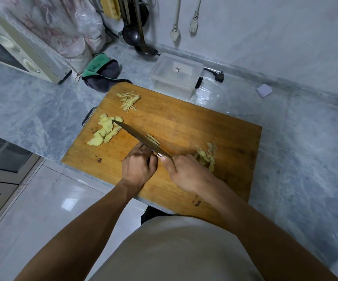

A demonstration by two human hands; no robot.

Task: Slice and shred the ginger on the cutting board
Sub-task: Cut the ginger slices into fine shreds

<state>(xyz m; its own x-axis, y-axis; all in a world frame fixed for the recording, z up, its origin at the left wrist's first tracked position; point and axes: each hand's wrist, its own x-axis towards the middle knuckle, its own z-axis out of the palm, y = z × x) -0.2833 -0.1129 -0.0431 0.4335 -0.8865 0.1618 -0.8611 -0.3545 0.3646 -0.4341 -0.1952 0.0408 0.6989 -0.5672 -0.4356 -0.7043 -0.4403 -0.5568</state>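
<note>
I judge shredding is underway: my right hand (186, 171) fingers wrap the knife (141, 137) handle, left hand (138, 165) fingers curl beside a few ginger strips (153, 138) against the blade, the ginger slices (106, 129) waiting beyond its tip.

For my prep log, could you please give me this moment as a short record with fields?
surface: wooden cutting board on marble counter
tool: knife, tip at the ginger slices
right hand: grips knife handle
left hand: fingers at the blade, on ginger being cut
shreds: small pile, board's far side
peels: heap beside right hand
behind board: clear plastic box
</note>
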